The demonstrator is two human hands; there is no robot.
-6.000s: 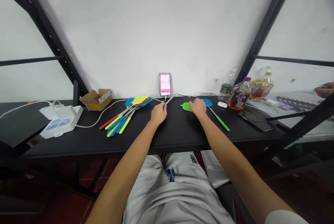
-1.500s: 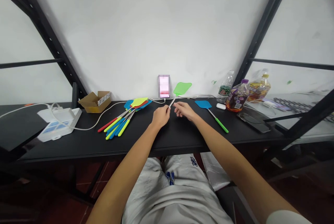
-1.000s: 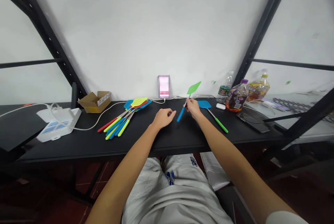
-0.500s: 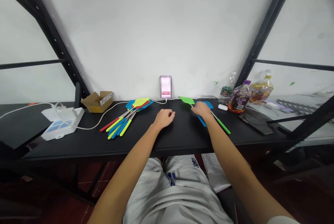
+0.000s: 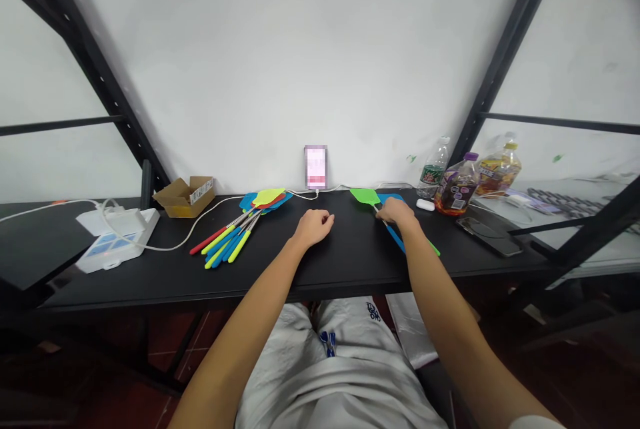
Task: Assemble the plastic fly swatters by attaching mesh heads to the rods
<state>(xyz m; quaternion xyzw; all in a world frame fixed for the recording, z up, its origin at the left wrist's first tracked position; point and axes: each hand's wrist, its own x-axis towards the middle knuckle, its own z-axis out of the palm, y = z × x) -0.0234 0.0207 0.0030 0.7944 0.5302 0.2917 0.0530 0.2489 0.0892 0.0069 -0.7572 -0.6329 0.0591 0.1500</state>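
My right hand (image 5: 396, 211) is closed around the thin metal shaft of a green fly swatter (image 5: 366, 197) on the right side of the black table. A blue fly swatter (image 5: 397, 238) lies beneath the same hand, which hides where the two cross; whether its shaft is also gripped is not clear. Loosely curled, my left hand (image 5: 313, 227) rests on the tabletop with nothing visible in it. Left of it lies a fanned pile of fly swatters (image 5: 235, 236) with red, yellow and blue handles, their heads stacked towards the wall.
A phone (image 5: 316, 167) leans on the wall, with a white cable along the back. An open cardboard box (image 5: 186, 199) and a white power strip (image 5: 117, 242) stand left. Bottles (image 5: 456, 186), a small white case (image 5: 425, 204) and a dark phone (image 5: 489, 236) are right.
My right hand has shifted slightly right, and the green swatter's head and the blue handle have moved right with it. The left hand stays in place.
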